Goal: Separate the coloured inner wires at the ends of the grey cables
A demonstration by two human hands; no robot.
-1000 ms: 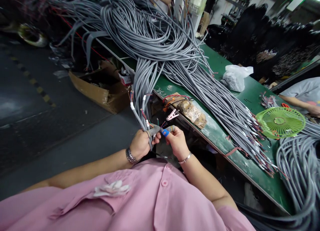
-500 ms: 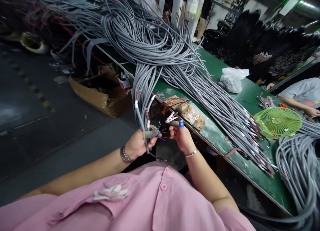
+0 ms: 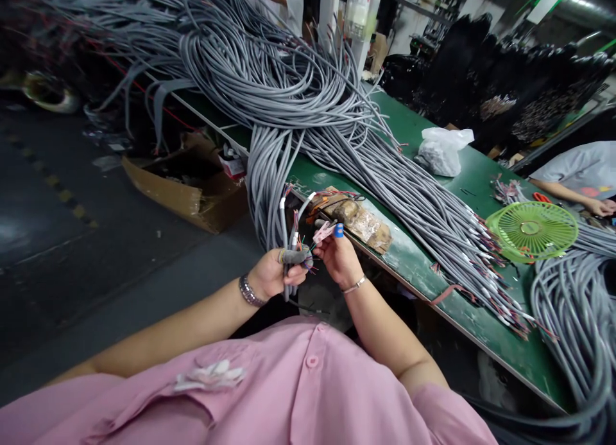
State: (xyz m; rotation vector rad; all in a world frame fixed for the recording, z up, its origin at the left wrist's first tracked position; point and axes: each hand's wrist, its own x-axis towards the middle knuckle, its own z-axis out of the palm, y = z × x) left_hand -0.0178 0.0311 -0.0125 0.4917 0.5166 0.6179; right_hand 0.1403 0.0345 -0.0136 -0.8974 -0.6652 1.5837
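Note:
My left hand (image 3: 272, 276) is closed around a grey cable (image 3: 287, 291) near its stripped end. Thin coloured wires (image 3: 312, 264) fan out from that end, beside the grey-covered thumb. My right hand (image 3: 339, 260) pinches a small pink tool (image 3: 324, 232) with two arms, like a small wire stripper; its exact kind is unclear. A blue cover (image 3: 339, 230) sits on a digit of this hand. The tool's tip is at the wires, though whether it bites on one cannot be told. Several white-banded cable ends (image 3: 283, 203) stand just beyond my left hand.
A thick heap of grey cables (image 3: 269, 104) lies across the green table (image 3: 409, 265). By the table edge is a taped brown bundle (image 3: 368, 223). A white plastic bag (image 3: 443, 151) and a green fan (image 3: 530, 232) stand farther right. A cardboard box (image 3: 168, 188) rests on the floor; a co-worker's arm (image 3: 568, 191) shows at right.
My right hand has moved left, bringing the pink tool up to the wires at my left hand. My left hand still grips the cable, and the view has shifted slightly.

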